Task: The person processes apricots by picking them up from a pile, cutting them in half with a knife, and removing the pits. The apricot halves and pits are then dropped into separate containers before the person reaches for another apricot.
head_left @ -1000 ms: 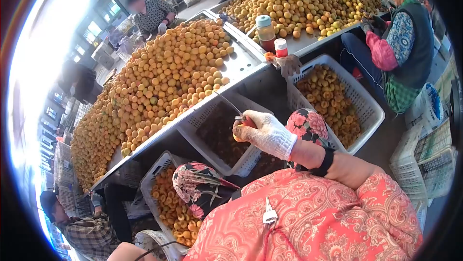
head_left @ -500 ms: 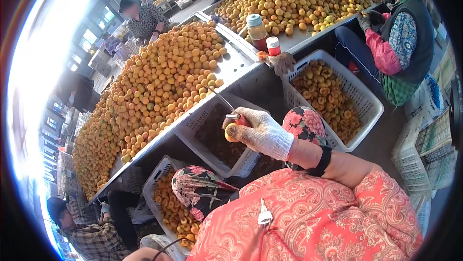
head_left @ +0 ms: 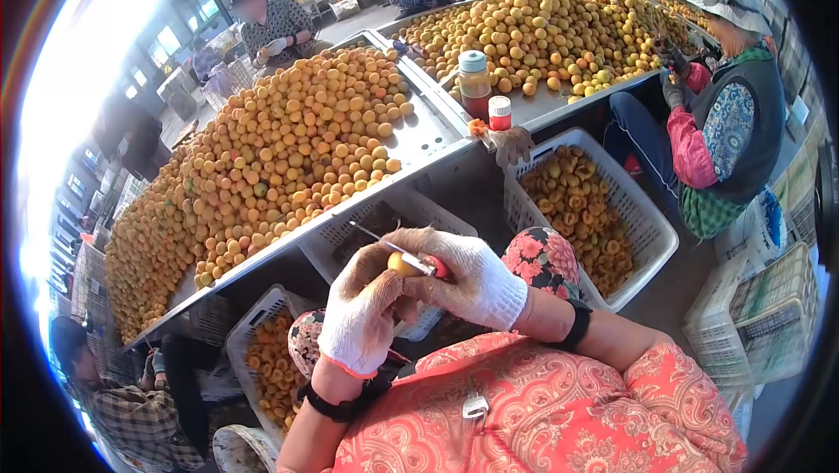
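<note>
Both of my hands wear dirt-stained white gloves and meet over my lap. In my right hand (head_left: 476,279) is a small knife (head_left: 419,263) with a red handle; its thin blade points up and left. A yellow apricot (head_left: 400,265) sits between the hands, by the knife. My left hand (head_left: 360,320) curls around the apricot from the left, with its fingertips partly hidden. Behind the hands stands a crate (head_left: 419,202) with dark contents. A large heap of whole apricots (head_left: 288,141) covers the metal table (head_left: 428,128) ahead.
Crates of split apricots stand at right (head_left: 651,211) and left (head_left: 240,342). A jar (head_left: 474,88), a red bottle with a white lid (head_left: 500,114) and a dark glove (head_left: 514,146) are at the table corner. A co-worker (head_left: 734,114) sits at right, another (head_left: 131,403) lower left.
My left hand has come up from the lower edge to meet my right hand at the apricot. My right hand has moved slightly down, still with the knife. The view has shifted.
</note>
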`<state>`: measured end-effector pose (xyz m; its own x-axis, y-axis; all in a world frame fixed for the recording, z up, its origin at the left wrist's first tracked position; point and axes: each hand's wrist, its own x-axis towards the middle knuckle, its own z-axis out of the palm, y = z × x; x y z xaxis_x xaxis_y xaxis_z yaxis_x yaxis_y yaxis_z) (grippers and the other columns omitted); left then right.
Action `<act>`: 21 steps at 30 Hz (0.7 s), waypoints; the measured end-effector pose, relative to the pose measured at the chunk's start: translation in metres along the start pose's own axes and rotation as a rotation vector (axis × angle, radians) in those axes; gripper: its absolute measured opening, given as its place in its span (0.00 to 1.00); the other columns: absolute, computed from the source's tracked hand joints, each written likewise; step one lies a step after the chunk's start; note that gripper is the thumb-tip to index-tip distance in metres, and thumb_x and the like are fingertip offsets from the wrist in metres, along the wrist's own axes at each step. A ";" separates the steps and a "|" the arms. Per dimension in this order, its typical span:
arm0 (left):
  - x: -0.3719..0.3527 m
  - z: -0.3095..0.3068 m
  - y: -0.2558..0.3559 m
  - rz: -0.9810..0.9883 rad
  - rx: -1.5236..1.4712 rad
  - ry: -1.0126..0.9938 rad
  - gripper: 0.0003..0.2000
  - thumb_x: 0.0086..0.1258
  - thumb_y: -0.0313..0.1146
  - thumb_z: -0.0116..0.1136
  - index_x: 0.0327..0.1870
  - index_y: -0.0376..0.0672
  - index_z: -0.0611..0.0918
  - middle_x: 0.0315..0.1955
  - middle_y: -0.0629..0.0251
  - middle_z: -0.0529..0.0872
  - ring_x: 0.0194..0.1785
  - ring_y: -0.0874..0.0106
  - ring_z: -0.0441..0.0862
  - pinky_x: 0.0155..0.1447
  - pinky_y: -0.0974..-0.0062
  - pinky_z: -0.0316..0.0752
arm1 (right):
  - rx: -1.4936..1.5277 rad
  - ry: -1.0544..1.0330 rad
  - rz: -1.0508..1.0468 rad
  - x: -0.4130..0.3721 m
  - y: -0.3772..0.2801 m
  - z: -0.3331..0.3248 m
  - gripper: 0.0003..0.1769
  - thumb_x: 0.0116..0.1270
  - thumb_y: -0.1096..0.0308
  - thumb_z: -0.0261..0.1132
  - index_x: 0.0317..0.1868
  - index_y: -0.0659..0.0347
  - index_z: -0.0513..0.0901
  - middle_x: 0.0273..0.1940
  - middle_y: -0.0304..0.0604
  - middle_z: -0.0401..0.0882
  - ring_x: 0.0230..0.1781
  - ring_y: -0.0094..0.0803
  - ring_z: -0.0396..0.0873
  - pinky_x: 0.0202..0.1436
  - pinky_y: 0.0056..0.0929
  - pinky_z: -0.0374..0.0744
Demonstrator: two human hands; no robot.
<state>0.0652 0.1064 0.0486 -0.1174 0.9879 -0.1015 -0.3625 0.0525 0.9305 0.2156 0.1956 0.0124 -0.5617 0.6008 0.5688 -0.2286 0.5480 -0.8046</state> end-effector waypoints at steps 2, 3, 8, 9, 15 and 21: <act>0.002 -0.004 -0.002 0.027 -0.017 0.034 0.18 0.71 0.32 0.61 0.58 0.34 0.75 0.39 0.60 0.84 0.34 0.73 0.82 0.35 0.79 0.78 | 0.018 0.020 -0.001 0.002 -0.003 -0.001 0.26 0.69 0.62 0.68 0.63 0.64 0.74 0.40 0.49 0.81 0.41 0.37 0.83 0.47 0.33 0.80; 0.003 -0.011 -0.007 0.061 -0.085 0.021 0.18 0.70 0.32 0.62 0.57 0.35 0.76 0.39 0.59 0.84 0.34 0.73 0.82 0.35 0.79 0.78 | 0.058 0.015 0.122 0.001 -0.006 -0.005 0.26 0.70 0.61 0.68 0.63 0.64 0.73 0.39 0.48 0.80 0.39 0.33 0.81 0.45 0.31 0.79; 0.007 -0.027 -0.012 0.215 -0.209 0.075 0.19 0.69 0.33 0.64 0.57 0.37 0.75 0.38 0.58 0.84 0.34 0.70 0.83 0.38 0.72 0.80 | 0.264 0.045 0.310 -0.005 0.000 0.004 0.14 0.76 0.62 0.62 0.52 0.62 0.73 0.35 0.39 0.77 0.33 0.20 0.73 0.37 0.25 0.76; 0.008 -0.029 -0.011 0.225 -0.213 0.079 0.19 0.69 0.33 0.64 0.57 0.37 0.75 0.38 0.58 0.84 0.34 0.70 0.83 0.38 0.72 0.80 | 0.131 -0.028 0.366 -0.005 0.001 0.005 0.10 0.75 0.65 0.61 0.48 0.62 0.73 0.32 0.42 0.79 0.29 0.29 0.79 0.34 0.30 0.77; 0.010 -0.036 -0.013 0.290 -0.267 0.071 0.18 0.70 0.29 0.63 0.58 0.38 0.74 0.42 0.59 0.83 0.40 0.70 0.83 0.43 0.72 0.80 | -0.198 -0.181 0.176 -0.004 -0.011 0.014 0.08 0.72 0.68 0.62 0.44 0.62 0.73 0.28 0.56 0.79 0.31 0.57 0.82 0.31 0.44 0.77; 0.010 -0.036 -0.011 0.336 -0.238 0.113 0.19 0.70 0.26 0.61 0.62 0.37 0.74 0.45 0.63 0.83 0.43 0.73 0.82 0.45 0.74 0.80 | -0.208 -0.193 0.242 0.000 -0.011 0.022 0.10 0.73 0.64 0.61 0.43 0.62 0.73 0.26 0.56 0.79 0.30 0.57 0.82 0.30 0.46 0.76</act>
<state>0.0351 0.1108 0.0248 -0.3611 0.9215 0.1434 -0.4884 -0.3179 0.8127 0.2009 0.1769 0.0176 -0.7240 0.6173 0.3079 0.0841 0.5220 -0.8488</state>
